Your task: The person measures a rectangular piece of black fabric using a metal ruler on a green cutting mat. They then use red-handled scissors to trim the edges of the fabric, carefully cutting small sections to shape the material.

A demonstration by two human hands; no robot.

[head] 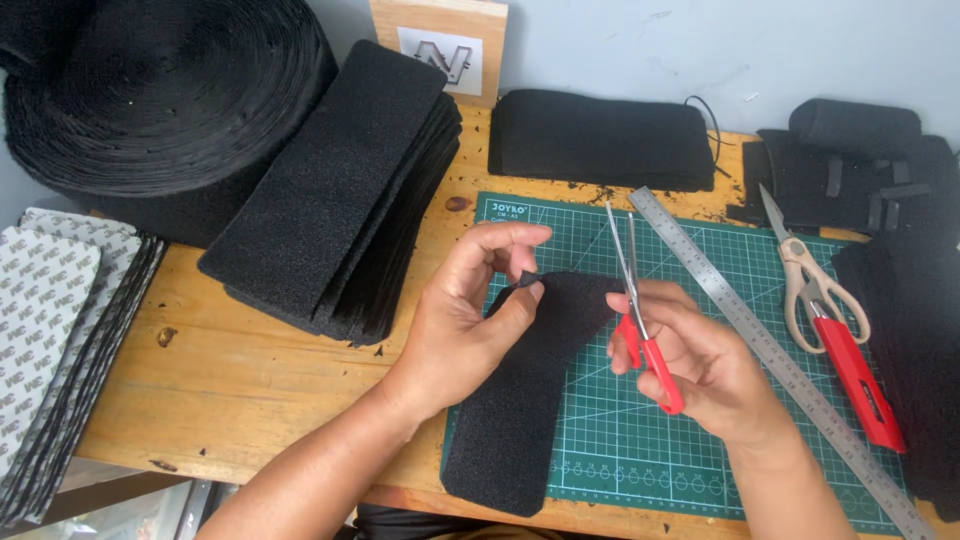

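The left hand (470, 320) pinches the top corner of a black foam strip (520, 400). The thumb and fingers are pressed together on it. The strip lies on the left part of the green mat (660, 440) and hangs a little over the mat's near edge.

The right hand (700, 365) is closed around red scissors (640, 320). The blades are almost together and point up, away from the person, just right of the strip's top edge.

A metal ruler (770, 350) lies slanted across the right side of the mat. Just right of the mat are beige scissors (815, 285) and a red knife (855, 380).

Left of the mat is a stack of foam strips (330, 190). Beyond that stack sits a big foam roll (150, 100). Far left of the mat are sheets (50, 320) with a grey print. Behind the mat lies a flat black pile (600, 135).
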